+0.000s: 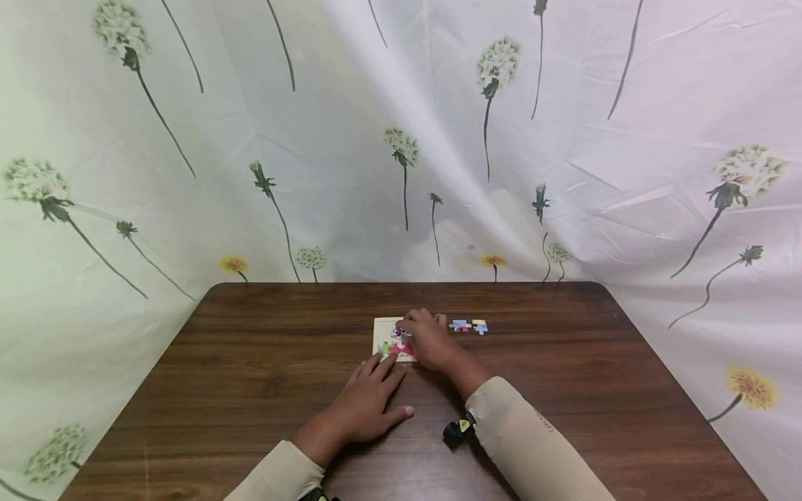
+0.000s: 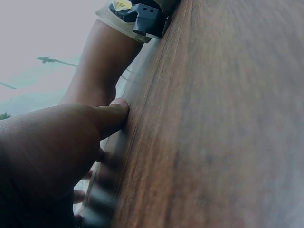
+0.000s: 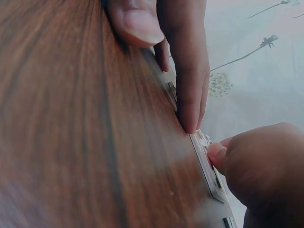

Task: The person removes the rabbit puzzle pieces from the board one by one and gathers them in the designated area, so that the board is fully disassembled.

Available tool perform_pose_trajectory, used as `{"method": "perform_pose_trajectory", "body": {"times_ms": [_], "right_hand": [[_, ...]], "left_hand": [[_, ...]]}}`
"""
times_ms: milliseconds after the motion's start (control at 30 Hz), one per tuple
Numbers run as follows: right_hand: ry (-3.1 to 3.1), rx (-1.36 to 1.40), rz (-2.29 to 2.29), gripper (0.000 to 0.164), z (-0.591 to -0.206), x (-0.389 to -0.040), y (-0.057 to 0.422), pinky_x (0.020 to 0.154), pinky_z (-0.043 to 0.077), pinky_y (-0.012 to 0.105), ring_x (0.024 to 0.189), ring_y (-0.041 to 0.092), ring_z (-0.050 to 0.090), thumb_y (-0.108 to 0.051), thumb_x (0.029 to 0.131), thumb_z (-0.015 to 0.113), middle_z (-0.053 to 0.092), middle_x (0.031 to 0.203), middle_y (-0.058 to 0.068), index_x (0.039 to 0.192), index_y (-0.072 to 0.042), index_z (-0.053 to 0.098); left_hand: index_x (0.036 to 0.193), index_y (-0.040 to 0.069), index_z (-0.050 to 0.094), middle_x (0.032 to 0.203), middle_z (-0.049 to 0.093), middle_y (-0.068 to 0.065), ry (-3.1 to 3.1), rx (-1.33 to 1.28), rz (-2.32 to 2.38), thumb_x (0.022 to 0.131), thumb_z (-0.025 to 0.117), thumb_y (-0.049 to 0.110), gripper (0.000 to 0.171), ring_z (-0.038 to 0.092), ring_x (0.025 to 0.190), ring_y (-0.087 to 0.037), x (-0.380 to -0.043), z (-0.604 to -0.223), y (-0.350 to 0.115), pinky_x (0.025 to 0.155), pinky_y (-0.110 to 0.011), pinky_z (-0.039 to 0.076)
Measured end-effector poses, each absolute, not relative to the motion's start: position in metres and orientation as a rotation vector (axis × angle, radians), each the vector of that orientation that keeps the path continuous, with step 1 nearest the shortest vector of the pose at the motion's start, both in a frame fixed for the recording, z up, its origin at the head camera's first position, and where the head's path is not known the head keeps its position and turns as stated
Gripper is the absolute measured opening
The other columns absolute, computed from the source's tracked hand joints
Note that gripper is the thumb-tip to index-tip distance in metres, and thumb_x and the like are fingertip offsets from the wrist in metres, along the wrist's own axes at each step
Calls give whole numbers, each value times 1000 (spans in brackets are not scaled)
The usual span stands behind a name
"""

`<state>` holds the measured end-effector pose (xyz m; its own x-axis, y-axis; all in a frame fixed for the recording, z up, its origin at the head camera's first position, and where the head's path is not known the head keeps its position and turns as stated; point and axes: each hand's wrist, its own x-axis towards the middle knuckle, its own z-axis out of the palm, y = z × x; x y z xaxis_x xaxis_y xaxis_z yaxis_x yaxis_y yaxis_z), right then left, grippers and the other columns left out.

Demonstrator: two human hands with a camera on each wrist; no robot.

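A shallow, pale-rimmed jigsaw tray (image 1: 379,325) is seen lying flat on the brown wood-grain tabletop (image 1: 250,390); the partly filled picture (image 1: 397,348) is contained within its rim, with bare backing visible at its upper left. The left hand (image 1: 366,407) is placed at the tray's near edge, its fingers extended and moderately spread, the fingertips set against the rim, nothing gripped. The right hand (image 1: 429,341) is bent over the tray's right part with fingers curled; whether a piece is pinched cannot be told, the fingertips being largely hidden. Two loose pieces, a blue-and-pink jigsaw piece (image 1: 460,325) and a blue-and-yellow jigsaw piece (image 1: 480,326), are noted just right of the tray. Handling, as judged: tray and pieces are expected to be light, thin and stiff, with tabs easily damaged by bending and smooth faces liable to slip. Loose pieces are best taken by opposite side edges, tabs spared; the tray is best steadied by its rim.
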<state>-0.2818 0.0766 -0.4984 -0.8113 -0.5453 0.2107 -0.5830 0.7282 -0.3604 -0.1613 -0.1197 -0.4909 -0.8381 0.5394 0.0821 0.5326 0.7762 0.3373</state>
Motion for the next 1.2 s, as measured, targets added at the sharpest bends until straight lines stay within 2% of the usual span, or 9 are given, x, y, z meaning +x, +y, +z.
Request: {"method": "perform_pose_trajectory", "body": {"times_ms": [267,533,700,833,1000,1200], "right_hand": [[-2844,951,607,38,-497,-281,76,102,31,53,122,26,54,-12,111,64,64,136,8,148,-13,69],[-2822,962,676,39,-499,-282,78,106,31,57,127,30,55,-12,110,64,64,139,10,149,-12,68],[-2769,972,711,38,-502,-284,84,103,31,57,127,32,55,-12,109,65,64,139,12,147,-11,68],[-2750,957,756,36,-502,-286,91,102,32,58,129,34,56,-11,109,66,65,138,13,145,-10,69],[-2760,939,857,35,-504,-289,97,106,32,60,133,35,55,-12,111,61,64,140,12,146,-8,67],[-2762,891,902,35,-508,-290,107,110,34,62,136,32,55,-14,113,59,64,144,9,146,-11,66]], "left_hand": [[161,7,53,175,38,-22,2921,844,545,106,64,56,74,29,164,-51,-161,-489,-118,128,-72,31],[160,7,53,174,39,-22,2933,870,558,107,64,55,73,31,163,-52,-161,-491,-119,127,-73,31],[159,6,55,172,42,-24,2959,918,566,107,62,58,74,34,160,-53,-163,-495,-120,123,-76,34],[161,7,53,174,40,-23,2955,901,581,107,60,61,77,32,162,-52,-165,-499,-121,125,-75,31],[164,11,51,177,37,-19,2950,861,581,106,63,59,76,28,165,-49,-168,-507,-122,129,-72,28],[162,9,52,176,38,-21,2954,872,599,105,66,57,76,29,164,-51,-170,-510,-122,128,-74,28]]}}
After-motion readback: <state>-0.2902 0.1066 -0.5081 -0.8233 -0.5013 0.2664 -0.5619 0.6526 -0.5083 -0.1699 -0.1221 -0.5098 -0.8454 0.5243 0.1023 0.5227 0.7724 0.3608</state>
